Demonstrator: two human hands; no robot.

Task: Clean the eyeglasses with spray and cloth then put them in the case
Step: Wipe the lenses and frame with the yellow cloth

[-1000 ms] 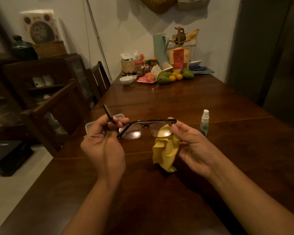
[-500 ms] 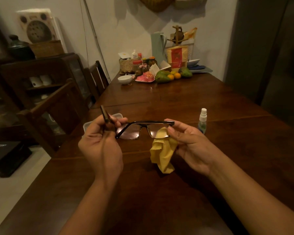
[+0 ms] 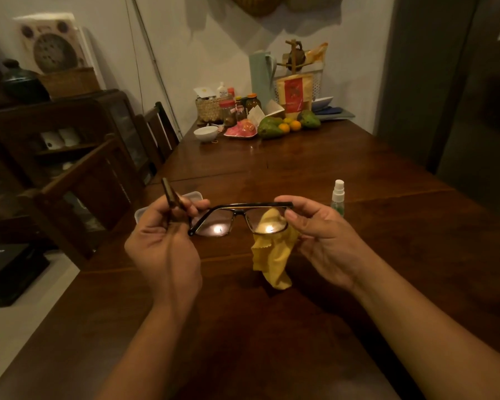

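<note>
Two bare forearms enter from 6 o'clock over the dark wooden table; 12 o'clock points away from the person.

The left hand works at 9 o'clock. Its fingers are curled and clamped round the unfolded temple arm, which sticks up toward 12 o'clock. This grip steadies the eyeglasses without touching a lens.

The right hand works at 3 o'clock. Thumb and forefinger close on the right end of the frame, with the thumb tip beside the right lens. A yellow cloth lies behind that lens and hangs toward 6 o'clock. Whether the hidden fingers press it against the glass cannot be seen.

Judgement: the wiping step is in hand. The frame is held clear of the table with the lenses toward the person, so lamp reflections can reveal smears.

The spray bottle stands upright on the table at 1 o'clock of the right hand, just beyond it and within reach. A pale rounded case lies at 1 o'clock of the left hand, partly hidden behind it; whether it is open cannot be told. The eyeglasses are not yet in it.

A wooden chair stands at 10 o'clock beside the table edge. At 12 o'clock, well apart at the far end, sit a white bowl and green mangoes.
</note>
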